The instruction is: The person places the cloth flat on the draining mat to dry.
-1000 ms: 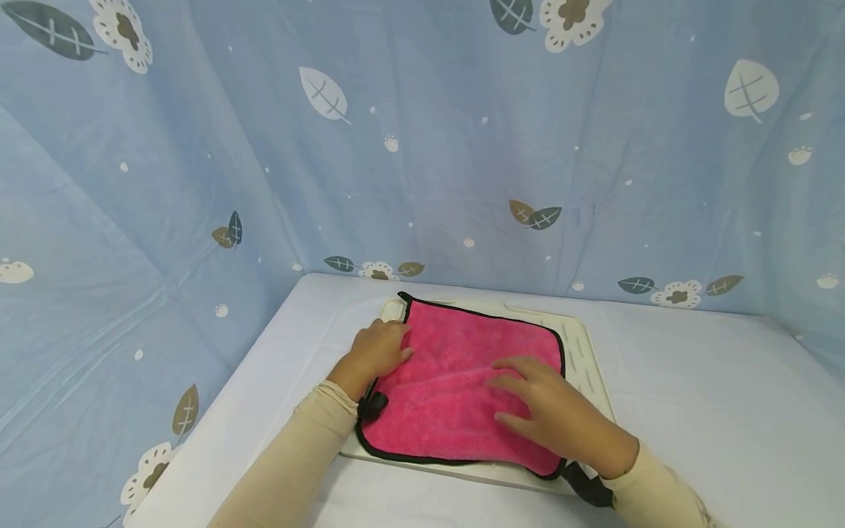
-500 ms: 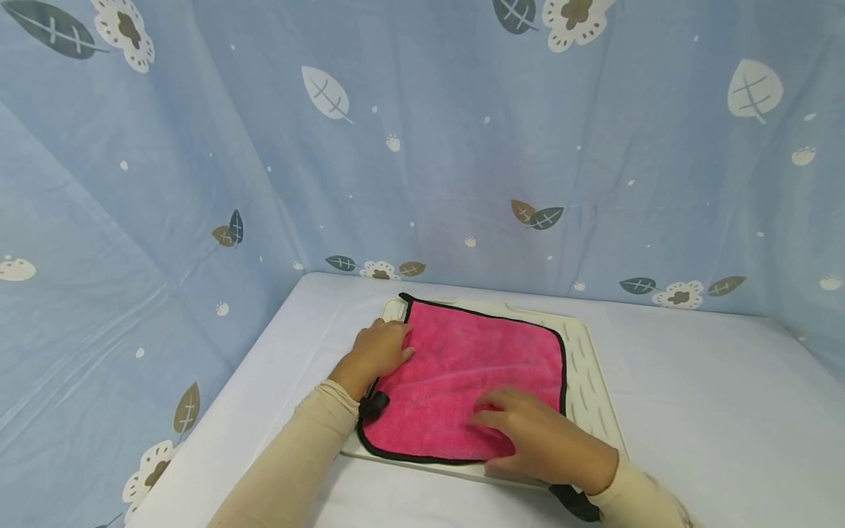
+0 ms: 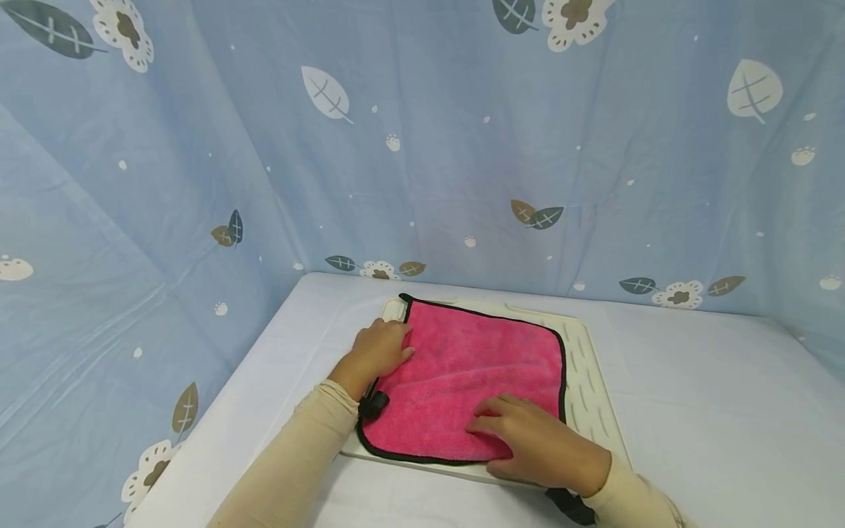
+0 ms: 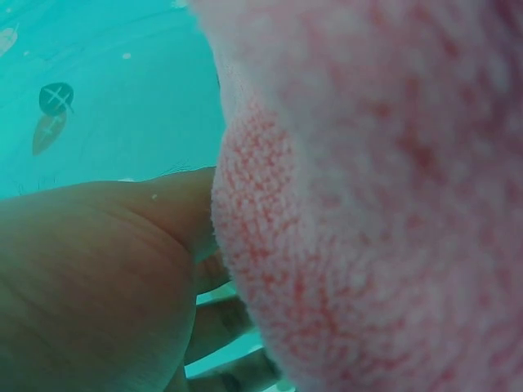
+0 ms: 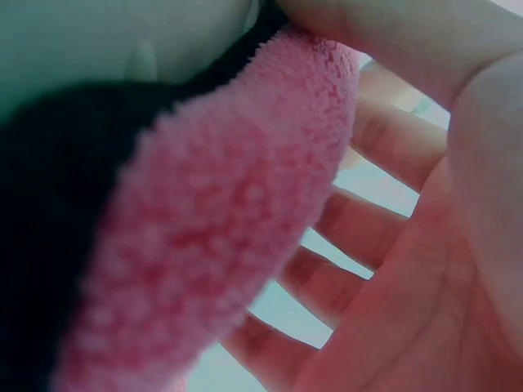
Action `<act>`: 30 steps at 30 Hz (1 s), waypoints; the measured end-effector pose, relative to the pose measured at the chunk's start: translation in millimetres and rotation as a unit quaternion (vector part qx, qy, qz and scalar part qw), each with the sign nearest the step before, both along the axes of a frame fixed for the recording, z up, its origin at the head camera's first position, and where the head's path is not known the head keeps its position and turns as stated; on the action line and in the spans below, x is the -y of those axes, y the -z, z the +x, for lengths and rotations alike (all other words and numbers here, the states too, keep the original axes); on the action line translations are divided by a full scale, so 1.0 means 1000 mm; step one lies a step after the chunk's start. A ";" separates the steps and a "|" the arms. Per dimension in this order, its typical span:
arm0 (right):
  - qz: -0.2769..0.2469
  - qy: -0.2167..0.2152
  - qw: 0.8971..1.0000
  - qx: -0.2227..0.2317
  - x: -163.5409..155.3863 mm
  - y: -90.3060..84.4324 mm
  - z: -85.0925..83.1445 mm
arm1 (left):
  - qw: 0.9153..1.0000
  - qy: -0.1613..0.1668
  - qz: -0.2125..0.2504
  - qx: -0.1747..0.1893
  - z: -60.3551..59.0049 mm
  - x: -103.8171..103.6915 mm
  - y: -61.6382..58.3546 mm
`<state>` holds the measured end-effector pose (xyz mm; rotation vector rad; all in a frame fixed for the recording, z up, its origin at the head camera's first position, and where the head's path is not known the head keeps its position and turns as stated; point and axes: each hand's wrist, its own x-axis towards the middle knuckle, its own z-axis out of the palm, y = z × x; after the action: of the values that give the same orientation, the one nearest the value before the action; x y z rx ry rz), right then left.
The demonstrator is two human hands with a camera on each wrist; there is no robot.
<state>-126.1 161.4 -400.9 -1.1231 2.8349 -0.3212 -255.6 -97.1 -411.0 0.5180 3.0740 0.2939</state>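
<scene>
A pink plush towel (image 3: pixel 462 367) with black edging lies spread over a cream ridged board (image 3: pixel 590 396) in the head view. My left hand (image 3: pixel 376 348) rests at its left edge, fingers spread and touching the cloth. In the left wrist view the thumb (image 4: pixel 184 208) touches the pink pile (image 4: pixel 327 245), which hides the fingertips. My right hand (image 3: pixel 535 444) holds the towel near its front right, fingers curled above and thumb at the near edge. The right wrist view has the towel's edge (image 5: pixel 221 212) against the thumb (image 5: pixel 384 33), with the fingertips partly hidden behind it.
The board lies on a white-covered table (image 3: pixel 719 411). Behind and to the left hangs a blue curtain (image 3: pixel 449 169) printed with leaves and flowers. A black strap (image 3: pixel 375 405) sits at the left wrist and another strap (image 3: pixel 571 506) at the right.
My right hand has moved down and slightly left, from above the cloth to the towel's near edge, and its fingers have curled. The front right corner is now hidden. My left hand stays put.
</scene>
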 end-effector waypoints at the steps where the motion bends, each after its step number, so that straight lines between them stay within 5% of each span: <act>1: -0.002 0.000 1.000 0.000 0.000 0.000 0.000 | 1.000 0.000 0.000 0.001 0.000 0.000 0.000; 30: -0.041 -0.037 0.998 -0.041 0.001 -0.001 -0.002 | 1.000 0.001 0.009 -0.001 0.001 0.000 0.000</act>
<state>-127.9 160.9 -400.0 -1.2809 2.8650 -0.3987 -254.5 -97.1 -410.9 0.5236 3.0757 0.3218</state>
